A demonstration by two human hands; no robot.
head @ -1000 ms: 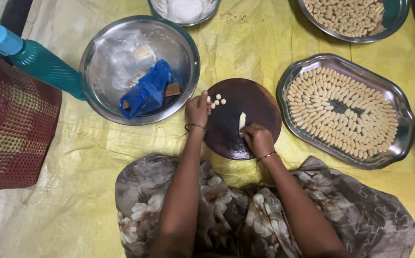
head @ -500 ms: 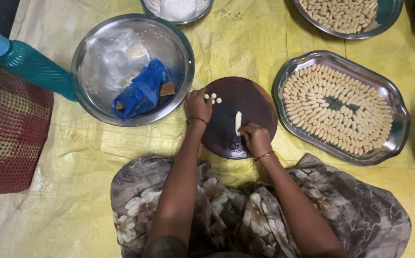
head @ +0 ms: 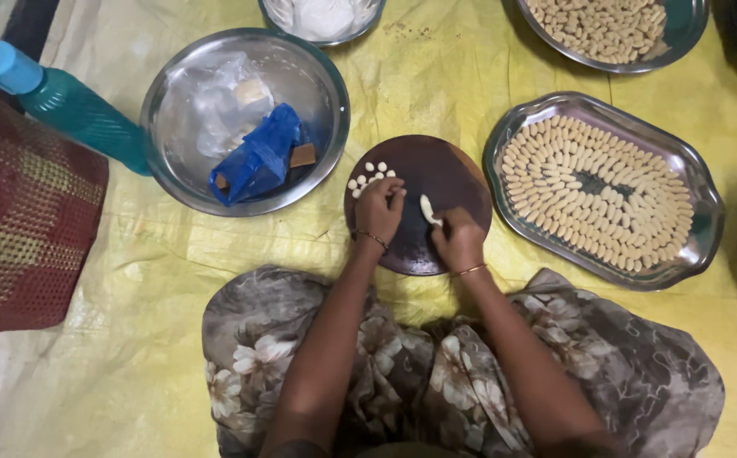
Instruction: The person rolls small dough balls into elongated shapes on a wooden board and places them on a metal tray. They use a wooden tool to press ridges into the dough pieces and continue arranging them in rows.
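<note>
A round dark wooden board [head: 445,174] lies on the yellow sheet in front of my lap. My left hand [head: 378,209] rests on its left part, fingers curled, just below several small white dough pieces [head: 370,175]. My right hand [head: 457,238] sits on the board's lower right and pinches a small pale roll of dough [head: 427,209] that sticks out toward the board's middle. To the right stands an oval steel tray [head: 689,182] filled with rows of shaped dough pieces.
A large steel bowl [head: 326,102] at left holds clear plastic and a blue bag [head: 258,157]. A teal bottle [head: 67,106] and a red woven mat [head: 20,220] lie far left. Another filled tray [head: 678,38] and a bowl of white flour [head: 322,17] sit at the top.
The view shifted slightly. My left hand drew down a little from the small white pieces; my right hand still works the dough roll on the board.
</note>
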